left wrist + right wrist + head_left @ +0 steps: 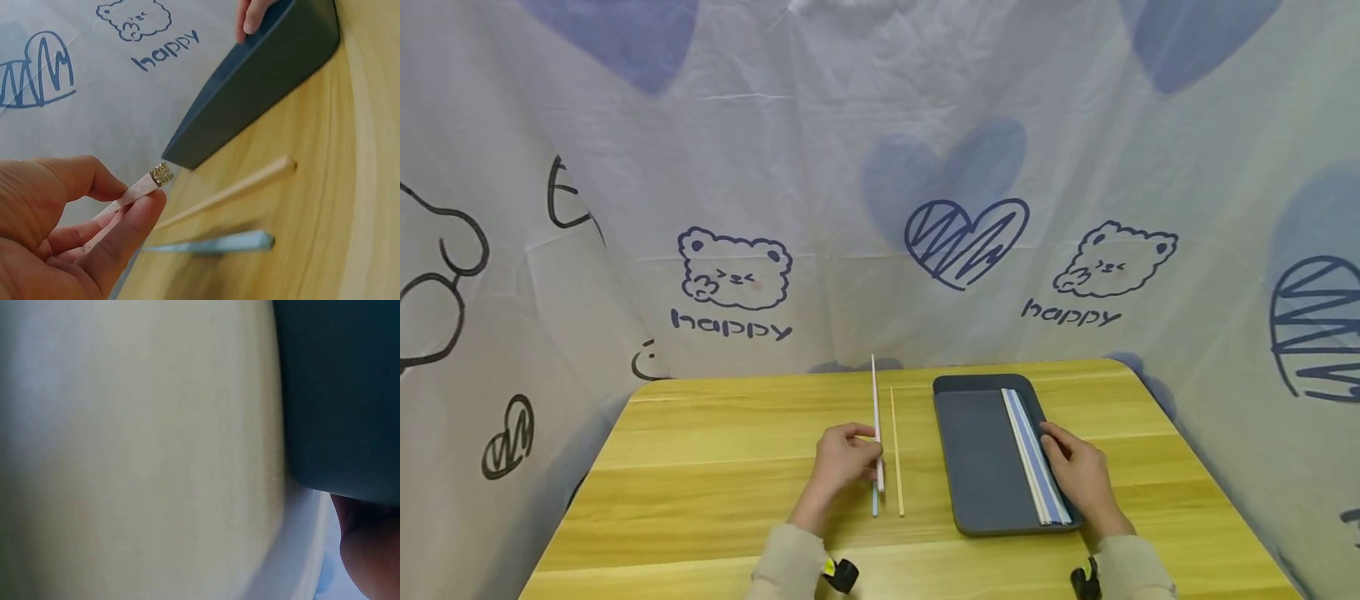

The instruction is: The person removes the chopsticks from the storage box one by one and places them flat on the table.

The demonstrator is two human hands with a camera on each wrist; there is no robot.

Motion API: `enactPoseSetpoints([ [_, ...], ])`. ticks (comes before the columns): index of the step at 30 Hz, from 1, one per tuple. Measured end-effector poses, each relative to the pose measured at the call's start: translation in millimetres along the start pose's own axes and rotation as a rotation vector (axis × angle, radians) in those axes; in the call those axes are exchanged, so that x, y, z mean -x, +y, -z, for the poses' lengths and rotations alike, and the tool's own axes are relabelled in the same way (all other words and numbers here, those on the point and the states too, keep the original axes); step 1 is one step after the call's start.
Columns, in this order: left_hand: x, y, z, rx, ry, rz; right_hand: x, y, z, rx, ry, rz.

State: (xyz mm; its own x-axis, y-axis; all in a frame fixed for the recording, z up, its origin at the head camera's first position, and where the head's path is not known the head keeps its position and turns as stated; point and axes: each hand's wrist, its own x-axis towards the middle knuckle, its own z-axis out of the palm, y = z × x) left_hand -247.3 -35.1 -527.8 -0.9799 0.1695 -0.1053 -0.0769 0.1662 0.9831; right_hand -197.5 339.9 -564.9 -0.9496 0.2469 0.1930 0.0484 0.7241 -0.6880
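Note:
My left hand [846,457] pinches a pale pink chopstick [139,190] between thumb and fingers, its patterned gold end towards the left wrist camera. Beneath it on the table lies a light blue chopstick [219,244], partly covered by the hand in the head view. Just right of that lies a plain yellowish chopstick [897,467]. My right hand [1081,477] grips the right side wall of a dark grey tray [985,467], thumb and fingers at the rim. Several white and blue chopsticks [1033,458] lie side by side along the tray's right side.
The wooden table [700,467] ends at the back against a hanging white cloth [842,208] printed with hearts and bears. More cloth hangs at both sides. Each wrist carries a small black camera [842,575].

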Motion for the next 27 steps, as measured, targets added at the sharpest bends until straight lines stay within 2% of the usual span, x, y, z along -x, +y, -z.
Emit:
enactPoseSetpoints([
  [7, 3.3, -10.8, 14.5, -0.062, 0.017, 0.028, -1.0, 0.3, -0.9, 0.001, 0.007, 0.005],
  [13, 8.1, -18.0, 24.7, -0.100, 0.025, 0.078, -1.8, 1.7, -1.5, 0.014, 0.026, 0.021],
  [16, 10.3, -21.2, 27.3, -0.107, 0.025, 0.102, -2.0, 1.6, -1.4, 0.017, 0.024, 0.018],
  [21, 13.0, -23.9, 28.7, -0.143, 0.041, 0.098, 0.0, 0.1, -0.3, 0.009, 0.003, 0.007],
  [27, 16.4, -19.9, 29.4, -0.187, 0.080, 0.094, 1.2, -2.4, 1.7, 0.000, -0.023, -0.024],
])
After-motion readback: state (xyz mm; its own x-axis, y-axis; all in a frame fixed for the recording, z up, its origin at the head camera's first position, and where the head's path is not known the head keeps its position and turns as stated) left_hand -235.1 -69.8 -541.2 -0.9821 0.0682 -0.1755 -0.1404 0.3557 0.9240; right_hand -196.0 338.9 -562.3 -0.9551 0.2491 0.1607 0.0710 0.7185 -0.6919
